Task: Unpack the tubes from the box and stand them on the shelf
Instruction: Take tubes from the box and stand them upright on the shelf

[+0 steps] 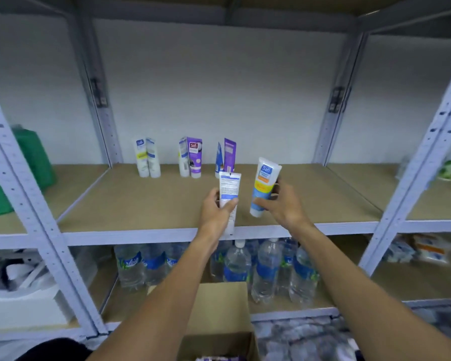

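Your left hand (215, 208) clamped on one white tube (229, 194), your right hand (281, 201) gripping one blue-orange tube (263, 186), six tubes (190, 157) standing on the shelf (141, 199), one open box (219, 316) below.

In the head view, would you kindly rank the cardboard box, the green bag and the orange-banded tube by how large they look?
1. Cardboard box, though it is nearest the camera and cut off.
2. Green bag, partly hidden by the post.
3. Orange-banded tube, in the right hand.
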